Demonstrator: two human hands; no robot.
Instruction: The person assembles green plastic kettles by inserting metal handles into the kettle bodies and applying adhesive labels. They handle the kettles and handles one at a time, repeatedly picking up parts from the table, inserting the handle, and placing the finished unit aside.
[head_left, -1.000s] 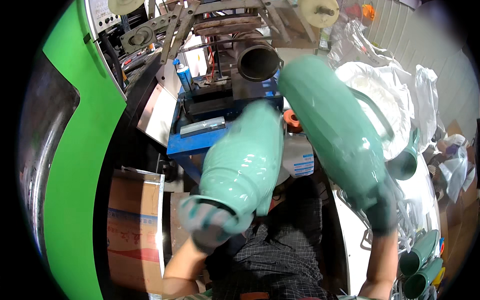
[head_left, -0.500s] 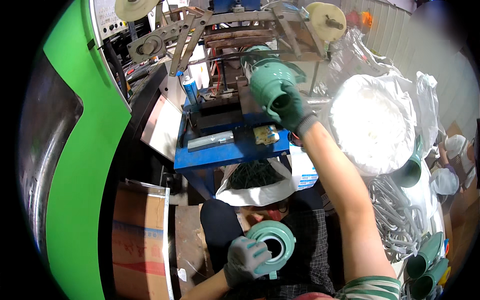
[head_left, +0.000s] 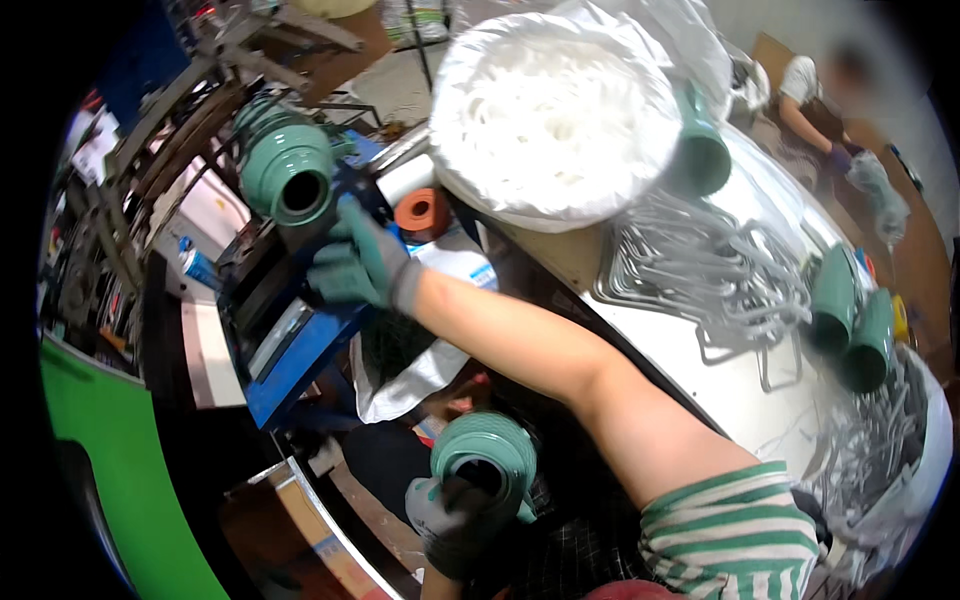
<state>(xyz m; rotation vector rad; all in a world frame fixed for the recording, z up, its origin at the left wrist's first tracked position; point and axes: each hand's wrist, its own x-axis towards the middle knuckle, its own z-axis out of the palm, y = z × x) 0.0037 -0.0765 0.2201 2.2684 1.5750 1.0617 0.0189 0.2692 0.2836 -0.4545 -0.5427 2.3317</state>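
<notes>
In my lap is a round green plastic housing [head_left: 485, 437] with stepped rings and a dark central hole. My left hand [head_left: 445, 525], in a grey and green work glove, is closed on its near side, with fingers at the hole. A similar green housing [head_left: 284, 160] sits at the machine, its open end facing me. My gloved right hand [head_left: 362, 262] is just below and to the right of that housing, apart from it. Its fingers are spread and slightly blurred, with nothing in them.
A large white-lined bag [head_left: 560, 115] of white pieces stands ahead, with bent grey metal handles [head_left: 690, 275] beside it on a white table. Several green cylinders [head_left: 832, 300] lie at the right. A co-worker [head_left: 810, 110] sits beyond. An orange roll [head_left: 422, 214] is near my right wrist.
My right hand has let go of the upper green housing, which stays at the machine. The view has swung right. My left hand still holds the lower housing in my lap.
</notes>
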